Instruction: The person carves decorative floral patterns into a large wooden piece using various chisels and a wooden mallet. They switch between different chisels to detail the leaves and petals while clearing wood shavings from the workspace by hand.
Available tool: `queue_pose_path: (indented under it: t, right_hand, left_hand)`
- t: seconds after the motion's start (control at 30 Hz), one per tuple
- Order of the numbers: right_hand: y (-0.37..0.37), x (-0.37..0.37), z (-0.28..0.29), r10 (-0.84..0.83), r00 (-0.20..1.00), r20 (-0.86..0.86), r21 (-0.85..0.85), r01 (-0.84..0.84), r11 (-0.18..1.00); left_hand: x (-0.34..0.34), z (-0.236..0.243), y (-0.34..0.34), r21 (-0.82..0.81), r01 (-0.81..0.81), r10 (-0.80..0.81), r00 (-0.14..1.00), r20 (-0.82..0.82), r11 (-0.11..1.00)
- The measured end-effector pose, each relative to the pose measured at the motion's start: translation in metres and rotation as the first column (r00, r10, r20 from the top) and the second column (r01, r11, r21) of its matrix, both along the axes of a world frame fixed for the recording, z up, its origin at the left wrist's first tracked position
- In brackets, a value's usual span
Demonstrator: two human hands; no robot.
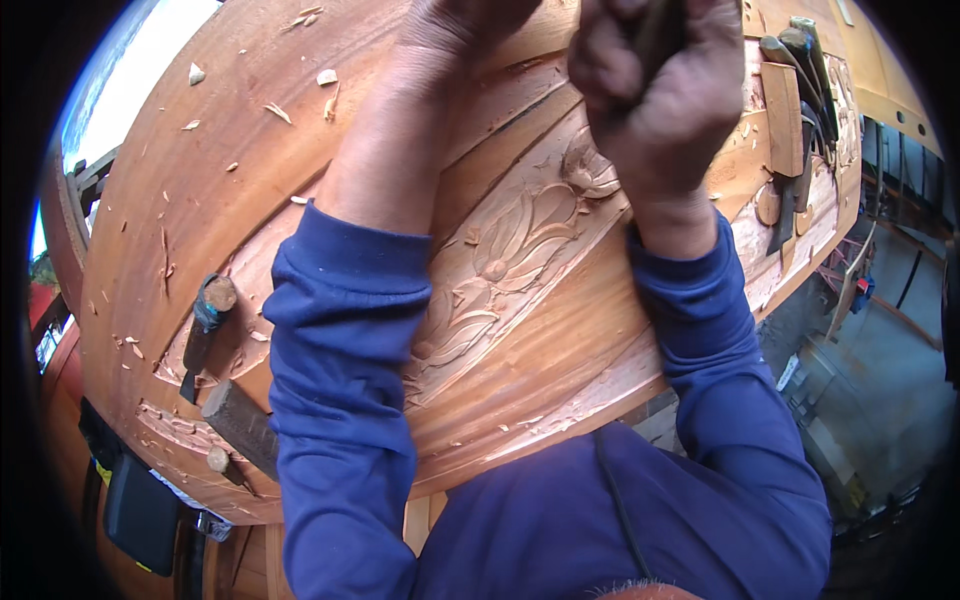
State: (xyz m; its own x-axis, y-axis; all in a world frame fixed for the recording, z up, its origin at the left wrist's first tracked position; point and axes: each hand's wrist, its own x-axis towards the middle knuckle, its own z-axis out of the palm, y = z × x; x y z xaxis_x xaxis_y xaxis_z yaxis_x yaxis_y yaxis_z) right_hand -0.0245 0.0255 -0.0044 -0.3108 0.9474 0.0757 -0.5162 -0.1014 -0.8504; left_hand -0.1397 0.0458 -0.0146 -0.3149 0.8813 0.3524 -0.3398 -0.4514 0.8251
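Beneath both arms lies a large carved wooden panel (540, 340), with leaves and a flower in relief (510, 245) along a diagonal band. My right hand (665, 110) is over the far part of this band, its fingers closed round a dark, handle-like piece (660, 40). The upper end of that piece is cut off by the picture's edge, so its kind does not show. My left hand (465, 25) reaches over the panel's far side. Only its wrist and back show; its fingers lie beyond the upper edge.
Several chisels (800, 90) and a wooden block (782, 120) lie at the panel's far right. At the left are a taped-handle chisel (205, 320), a wooden bar (240, 425) and a small round-ended tool (222, 462). Wood chips (278, 113) are scattered about.
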Motion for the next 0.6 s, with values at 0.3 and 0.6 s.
queue_pose_path:
  t: [0.3,0.6]
  right_hand:
    - [0.036,0.008,-0.005,-0.024,0.989,-0.149,-0.116,0.006,0.993]
    - [0.040,-0.015,-0.010,-0.056,0.975,0.216,0.050,0.046,0.998]
  left_hand:
    - [-0.028,-0.020,0.013,-0.148,0.059,-0.054,0.998,0.035,0.987]
    - [-0.035,-0.008,0.013,-0.072,0.206,-0.194,0.970,0.147,0.976]
